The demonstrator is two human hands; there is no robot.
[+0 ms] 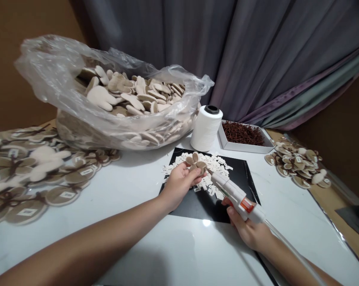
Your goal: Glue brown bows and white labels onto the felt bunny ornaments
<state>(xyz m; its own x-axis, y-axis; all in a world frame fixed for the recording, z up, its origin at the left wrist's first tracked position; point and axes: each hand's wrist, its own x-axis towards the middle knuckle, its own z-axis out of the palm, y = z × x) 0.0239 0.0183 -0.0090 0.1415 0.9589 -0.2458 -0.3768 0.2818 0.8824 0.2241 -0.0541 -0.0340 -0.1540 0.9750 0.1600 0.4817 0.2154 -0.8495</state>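
My left hand point(181, 183) is closed around a small beige felt piece with rounded lobes point(196, 161), held just above a heap of small white labels point(210, 167) on a black mat point(203, 202). My right hand point(247, 228) grips a white glue gun point(235, 194) with an orange trigger. The gun's nozzle points up-left and touches or nearly touches the felt piece. A clear glue stick point(289, 250) trails back from the gun along my right forearm.
A big clear plastic bag point(63, 99) full of beige felt cut-outs stands at the back left. A white thread spool point(206, 128) and a white tray of brown bits point(241, 135) sit behind the mat. Labelled felt pieces lie at left point(33, 174) and right point(298, 165).
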